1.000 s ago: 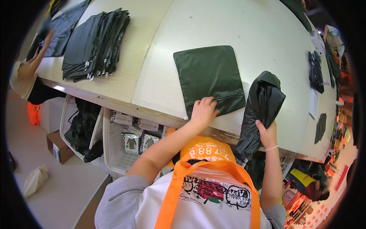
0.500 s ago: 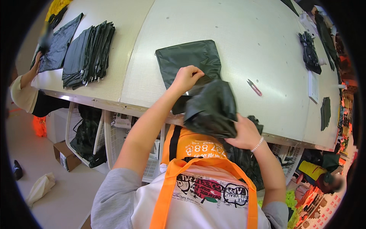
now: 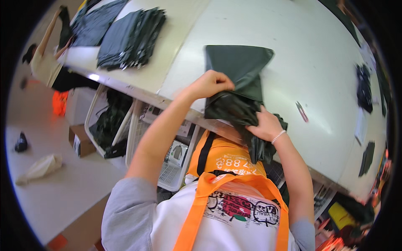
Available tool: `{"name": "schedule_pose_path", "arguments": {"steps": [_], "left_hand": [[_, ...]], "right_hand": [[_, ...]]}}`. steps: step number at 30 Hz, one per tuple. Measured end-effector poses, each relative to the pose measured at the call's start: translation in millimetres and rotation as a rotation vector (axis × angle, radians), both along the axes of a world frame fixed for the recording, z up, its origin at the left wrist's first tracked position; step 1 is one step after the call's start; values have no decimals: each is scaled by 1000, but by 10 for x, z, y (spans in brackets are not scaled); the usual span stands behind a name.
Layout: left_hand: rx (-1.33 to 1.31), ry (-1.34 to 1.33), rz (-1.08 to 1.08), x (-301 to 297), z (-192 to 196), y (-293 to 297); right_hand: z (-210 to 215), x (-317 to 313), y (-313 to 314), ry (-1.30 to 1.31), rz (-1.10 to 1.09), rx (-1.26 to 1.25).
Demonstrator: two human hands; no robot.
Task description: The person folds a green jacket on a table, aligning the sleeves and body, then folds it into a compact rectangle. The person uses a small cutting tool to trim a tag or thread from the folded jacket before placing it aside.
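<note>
A dark green, slightly shiny fabric piece [image 3: 238, 62], thin and coated-looking, lies before me; its far part is flat and folded with a slanted right side. The near part is bunched and droops over the table's front edge. My left hand [image 3: 212, 85] is closed, thumb and fingers pinching the cloth where the flat part meets the crumpled part. My right hand [image 3: 268, 125] grips the bunched part near the table edge, fingers partly hidden in its folds. To the right, apart from both hands, lie small thread snips [image 3: 301, 112] with reddish handles.
A stack of folded dark pieces [image 3: 132, 37] lies at the left of the white table [image 3: 305, 54]. Beyond it, another person [image 3: 46, 67] handles dark cloth. White baskets [image 3: 169, 171] stand beneath the table edge. A dark bundle [image 3: 363, 88] lies at the far right.
The view has swung, so the table sits further right. My right hand has pulled the bunched cloth lower and flatter, toward the table edge. My left hand keeps its pinch.
</note>
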State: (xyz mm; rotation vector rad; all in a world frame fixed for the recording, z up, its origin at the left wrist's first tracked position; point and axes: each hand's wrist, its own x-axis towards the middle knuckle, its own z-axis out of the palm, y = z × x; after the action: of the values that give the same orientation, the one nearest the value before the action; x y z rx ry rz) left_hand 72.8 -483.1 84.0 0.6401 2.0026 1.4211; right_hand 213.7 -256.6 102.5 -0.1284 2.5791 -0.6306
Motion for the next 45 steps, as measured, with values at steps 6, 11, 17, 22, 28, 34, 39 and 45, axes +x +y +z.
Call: {"name": "schedule_pose_path", "arguments": {"steps": [6, 11, 17, 22, 28, 34, 39, 45], "left_hand": [[-295, 48, 545, 616, -849, -10], [-489, 327, 584, 552, -320, 99], [-172, 776, 107, 1311, -287, 480], [-312, 187, 138, 1535, -510, 424], [-363, 419, 78, 844, 637, 575], [-622, 909, -111, 214, 305, 1455], [-212, 1005, -308, 1019, 279, 1341], [294, 818, -13, 749, 490, 610]], "right_hand": [[-365, -77, 119, 61, -260, -389], [-143, -140, -31, 105, -150, 33], [-48, -403, 71, 284, -167, -9], [-171, -539, 218, 288, -435, 7], [38, -385, 58, 264, -292, 255], [-222, -281, -143, 639, -18, 139], [-414, -175, -71, 777, -99, 22], [-564, -430, 454, 984, -539, -143]]}}
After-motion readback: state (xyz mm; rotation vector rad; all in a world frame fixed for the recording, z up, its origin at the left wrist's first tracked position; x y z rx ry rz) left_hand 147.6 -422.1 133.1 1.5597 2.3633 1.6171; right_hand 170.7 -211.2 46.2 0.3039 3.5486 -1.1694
